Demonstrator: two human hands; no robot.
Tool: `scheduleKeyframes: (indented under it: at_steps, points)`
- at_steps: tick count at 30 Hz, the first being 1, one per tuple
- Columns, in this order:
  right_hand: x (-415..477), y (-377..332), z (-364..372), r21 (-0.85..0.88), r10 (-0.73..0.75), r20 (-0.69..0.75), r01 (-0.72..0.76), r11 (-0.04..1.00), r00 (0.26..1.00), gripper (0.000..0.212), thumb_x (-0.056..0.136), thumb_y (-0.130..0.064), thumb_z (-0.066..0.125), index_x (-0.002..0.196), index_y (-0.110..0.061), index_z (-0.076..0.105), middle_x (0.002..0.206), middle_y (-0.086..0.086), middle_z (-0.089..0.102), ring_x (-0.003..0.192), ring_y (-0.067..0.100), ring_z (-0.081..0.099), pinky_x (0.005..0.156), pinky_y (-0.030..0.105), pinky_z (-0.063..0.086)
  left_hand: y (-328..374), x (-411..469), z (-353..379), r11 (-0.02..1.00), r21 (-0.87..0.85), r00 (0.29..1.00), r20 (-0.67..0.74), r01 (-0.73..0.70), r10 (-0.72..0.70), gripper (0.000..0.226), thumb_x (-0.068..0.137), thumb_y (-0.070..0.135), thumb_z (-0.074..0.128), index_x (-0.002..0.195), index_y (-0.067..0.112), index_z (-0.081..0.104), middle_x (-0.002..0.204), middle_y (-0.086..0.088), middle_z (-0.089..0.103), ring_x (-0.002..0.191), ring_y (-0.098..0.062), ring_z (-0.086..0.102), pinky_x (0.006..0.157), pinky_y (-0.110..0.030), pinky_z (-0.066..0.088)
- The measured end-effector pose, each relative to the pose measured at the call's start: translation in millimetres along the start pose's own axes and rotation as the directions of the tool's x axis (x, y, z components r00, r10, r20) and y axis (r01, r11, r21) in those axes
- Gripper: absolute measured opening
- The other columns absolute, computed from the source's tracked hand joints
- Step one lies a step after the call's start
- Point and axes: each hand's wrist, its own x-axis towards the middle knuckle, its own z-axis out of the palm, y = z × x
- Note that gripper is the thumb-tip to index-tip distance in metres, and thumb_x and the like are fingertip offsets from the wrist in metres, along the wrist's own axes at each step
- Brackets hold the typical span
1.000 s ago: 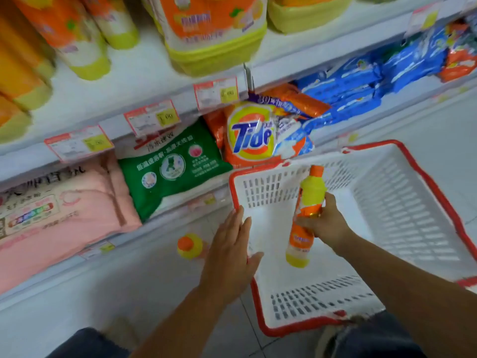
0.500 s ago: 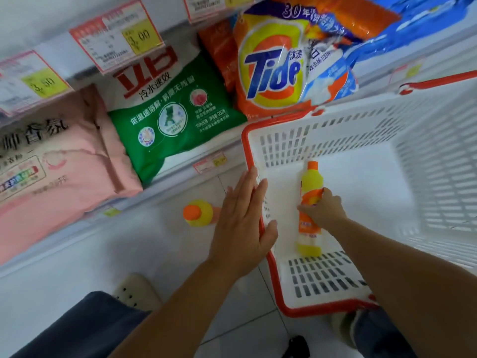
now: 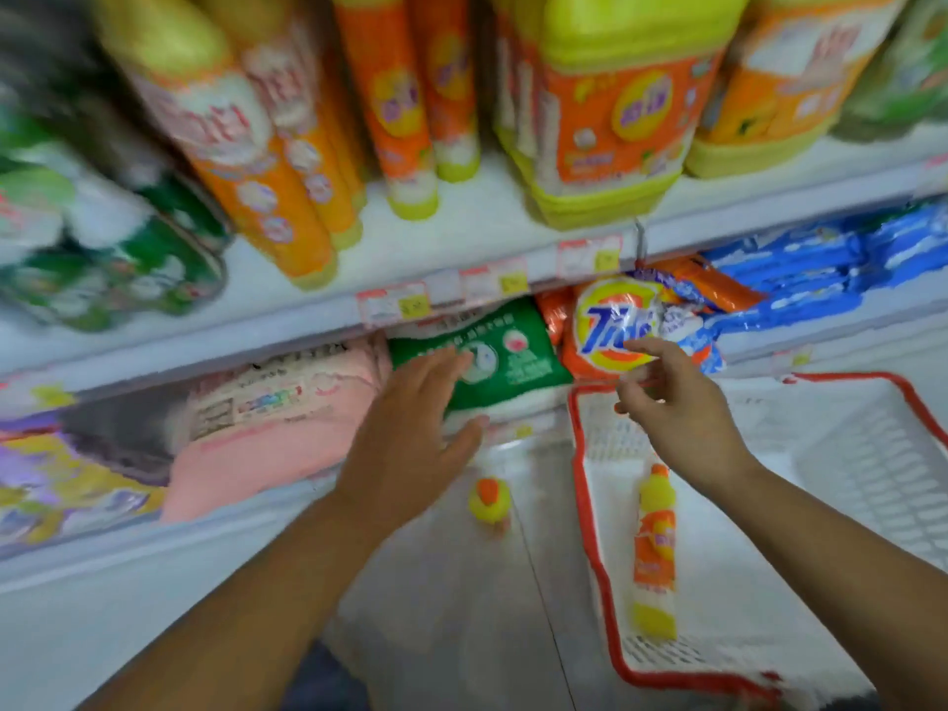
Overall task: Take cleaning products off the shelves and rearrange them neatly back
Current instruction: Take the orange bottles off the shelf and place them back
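Observation:
A slim yellow and orange bottle (image 3: 655, 551) lies in the white basket with a red rim (image 3: 582, 484) on the floor, near its left wall. A second yellow bottle with an orange cap (image 3: 490, 500) stands on the floor left of the basket. My left hand (image 3: 415, 433) is raised with fingers straight, in front of the green detergent bag (image 3: 518, 351) on the low shelf. My right hand (image 3: 672, 407) hovers empty above the basket, fingers loosely bent, in front of the orange Tide bag (image 3: 610, 325). The frame is blurred.
Tall orange and yellow bottles (image 3: 405, 94) and large yellow jugs (image 3: 610, 110) fill the shelf above. A pink bag (image 3: 267, 428) lies left of the green one, blue packs (image 3: 821, 269) to the right. Price tags (image 3: 492, 284) line the shelf edge.
My right hand has let go of the slim bottle, which now lies in the basket, and has risen. My left hand has also lifted toward the shelf. The view has tilted up.

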Motion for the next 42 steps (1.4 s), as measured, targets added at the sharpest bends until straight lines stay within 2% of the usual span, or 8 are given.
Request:
scheduleKeyframes:
  at_steps: [5,10,18,24,29,32,36,42]
  points:
    - [23,-118,31,0.075,-0.301,-0.009,0.301,0.951,0.954,0.031,0.093,-0.01,0.062,0.114,-0.033,0.058,0.086,-0.006,0.067,0.079,0.003,0.062,0.069,0.008,0.044,-46,4,-67,0.981,0.03,0.949,-0.26,0.194,-0.18,0.057,0.089,0.032,0.065,0.14,0.015,0.049,0.145,-0.007,0.047,0.136,-0.023,0.036,0.112,-0.034,0.027]
    - [86,-190,73,0.013,-0.432,0.055,0.432,0.902,0.9,0.048,0.091,-0.02,0.068,0.134,-0.023,0.048,0.108,-0.005,0.058,0.099,0.011,0.058,0.081,0.021,0.046,-78,13,-68,0.959,0.062,0.926,-0.282,0.278,-0.25,0.067,0.087,0.039,0.067,0.144,0.015,0.043,0.151,-0.011,0.041,0.145,-0.03,0.026,0.118,-0.044,0.022]
    - [175,-223,136,-0.041,-0.279,-0.056,0.277,0.96,0.959,0.1,0.058,-0.061,0.08,0.136,-0.023,0.032,0.129,0.007,0.061,0.114,0.029,0.063,0.099,0.049,0.05,-96,21,-56,0.96,0.009,0.924,-0.274,0.279,-0.266,0.075,0.082,0.052,0.044,0.149,0.018,0.035,0.156,-0.004,0.032,0.148,-0.022,0.015,0.12,-0.039,0.016]
    - [166,-225,128,0.057,-0.273,-0.014,0.274,0.96,0.962,0.067,0.076,-0.03,0.084,0.13,-0.02,0.047,0.125,0.006,0.066,0.111,0.026,0.065,0.097,0.048,0.052,-84,16,-66,0.955,-0.069,0.929,-0.22,0.29,-0.298,0.074,0.091,0.048,0.05,0.154,0.02,0.024,0.162,0.001,0.019,0.151,-0.014,0.005,0.122,-0.032,0.008]
    - [94,-242,81,0.3,-0.234,0.228,0.16,0.94,0.945,0.055,0.081,-0.024,0.08,0.127,-0.017,0.05,0.111,0.004,0.072,0.092,0.021,0.073,0.066,0.041,0.062,-35,8,-85,0.901,-0.328,0.929,-0.139,0.283,-0.342,0.078,0.091,0.046,0.062,0.154,0.034,0.018,0.158,0.016,0.02,0.144,-0.002,0.018,0.114,-0.023,0.016]
    - [33,-238,50,0.369,-0.195,0.348,0.057,0.928,0.917,0.045,0.083,-0.017,0.077,0.123,-0.015,0.054,0.096,0.002,0.076,0.078,0.019,0.075,0.056,0.032,0.059,0,-2,-92,0.713,-0.631,0.931,0.041,0.304,-0.362,0.083,0.083,0.046,0.073,0.149,0.047,0.022,0.148,0.025,0.035,0.131,0.003,0.04,0.111,-0.027,0.034]
    - [-30,-205,17,0.393,-0.163,0.453,-0.032,0.919,0.876,0.031,0.083,-0.012,0.075,0.108,-0.018,0.058,0.09,-0.003,0.078,0.083,0.017,0.075,0.068,0.032,0.062,38,-27,-86,0.41,-0.821,0.911,0.296,0.396,-0.287,0.064,0.084,0.01,0.076,0.133,0.04,0.049,0.119,0.004,0.069,0.101,-0.014,0.07,0.082,-0.032,0.059]
    - [-56,-174,-25,0.472,-0.093,0.218,-0.022,0.881,0.972,0.066,0.059,-0.051,0.078,0.117,-0.026,0.061,0.1,-0.005,0.074,0.091,0.014,0.073,0.064,0.031,0.059,57,-62,-60,0.615,-0.659,0.901,0.296,0.433,-0.316,0.062,0.071,0.022,0.087,0.119,0.04,0.052,0.112,0.013,0.066,0.093,-0.002,0.065,0.079,-0.026,0.058]
